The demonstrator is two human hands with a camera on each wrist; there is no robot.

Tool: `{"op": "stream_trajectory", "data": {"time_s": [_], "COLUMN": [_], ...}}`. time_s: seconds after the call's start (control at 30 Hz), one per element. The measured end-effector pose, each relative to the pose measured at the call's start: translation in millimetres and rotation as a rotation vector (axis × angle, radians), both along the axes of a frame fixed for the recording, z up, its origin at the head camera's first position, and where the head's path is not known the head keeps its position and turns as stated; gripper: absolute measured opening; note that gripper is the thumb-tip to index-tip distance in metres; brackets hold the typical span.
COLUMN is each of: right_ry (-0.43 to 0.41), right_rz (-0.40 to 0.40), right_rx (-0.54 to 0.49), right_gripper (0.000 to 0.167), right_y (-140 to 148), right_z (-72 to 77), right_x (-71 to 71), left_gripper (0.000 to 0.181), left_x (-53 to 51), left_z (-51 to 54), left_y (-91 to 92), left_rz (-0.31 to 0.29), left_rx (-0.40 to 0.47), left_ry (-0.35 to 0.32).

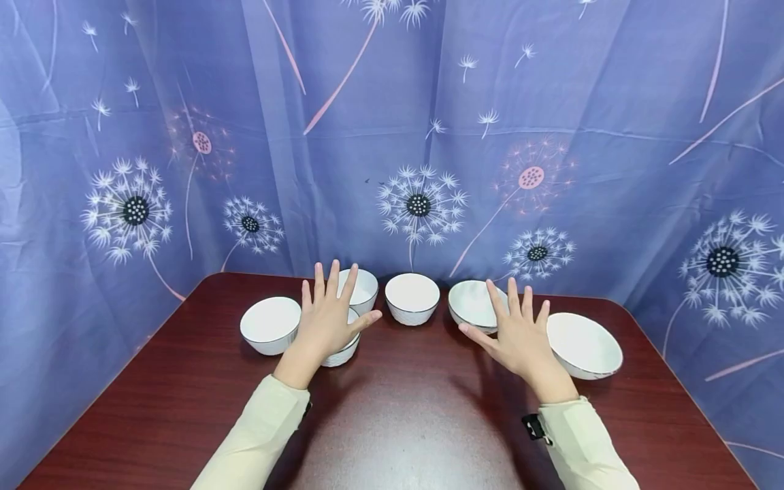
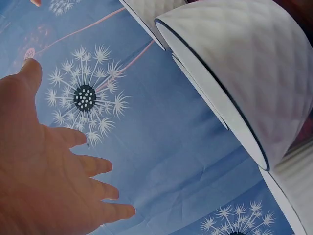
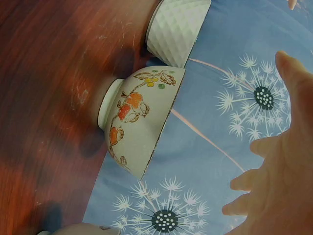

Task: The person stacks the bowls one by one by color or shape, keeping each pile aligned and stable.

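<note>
My left hand (image 1: 329, 320) is held with fingers spread above the table, in front of a white bowl with a quilted surface (image 2: 244, 58) that it partly covers in the head view. Behind its fingers sits another white bowl (image 1: 365, 289), and a ribbed white bowl (image 1: 270, 327) stands to its left. Also with spread fingers, my right hand (image 1: 520, 335) hovers between a bowl painted with orange birds and leaves (image 3: 142, 120) and a wide white bowl (image 1: 584, 346) at the far right. Between the hands stands a quilted white bowl (image 1: 412, 299). Both hands hold nothing.
The bowls form a rough arc toward the back of the dark red wooden table (image 1: 392, 415). A blue curtain with dandelion prints (image 1: 343, 170) hangs close behind the table's back edge and along its sides. A black strap (image 1: 534, 427) sits at my right wrist.
</note>
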State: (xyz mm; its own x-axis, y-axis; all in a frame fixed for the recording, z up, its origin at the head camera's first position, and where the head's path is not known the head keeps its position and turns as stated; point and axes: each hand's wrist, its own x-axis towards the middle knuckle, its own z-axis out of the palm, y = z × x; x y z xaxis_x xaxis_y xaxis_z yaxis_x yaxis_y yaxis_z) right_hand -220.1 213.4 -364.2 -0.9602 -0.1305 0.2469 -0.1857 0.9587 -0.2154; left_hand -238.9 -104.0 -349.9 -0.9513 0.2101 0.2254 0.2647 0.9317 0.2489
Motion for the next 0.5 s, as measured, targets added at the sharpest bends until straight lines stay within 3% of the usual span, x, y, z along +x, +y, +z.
{"op": "stream_trajectory", "data": {"time_s": [0.5], "right_ry": [0.041], "right_rz": [0.020], "right_rx": [-0.025], "right_gripper": [0.095], "right_y": [-3.2], "right_z": [3.5], "right_x": [-5.0], "left_gripper": [0.089], "left_x": [1.9], "left_z": [1.6], "left_y": [-4.0], "left_rz": [-0.030], "left_rx": [0.079], "left_ry": [0.057]}}
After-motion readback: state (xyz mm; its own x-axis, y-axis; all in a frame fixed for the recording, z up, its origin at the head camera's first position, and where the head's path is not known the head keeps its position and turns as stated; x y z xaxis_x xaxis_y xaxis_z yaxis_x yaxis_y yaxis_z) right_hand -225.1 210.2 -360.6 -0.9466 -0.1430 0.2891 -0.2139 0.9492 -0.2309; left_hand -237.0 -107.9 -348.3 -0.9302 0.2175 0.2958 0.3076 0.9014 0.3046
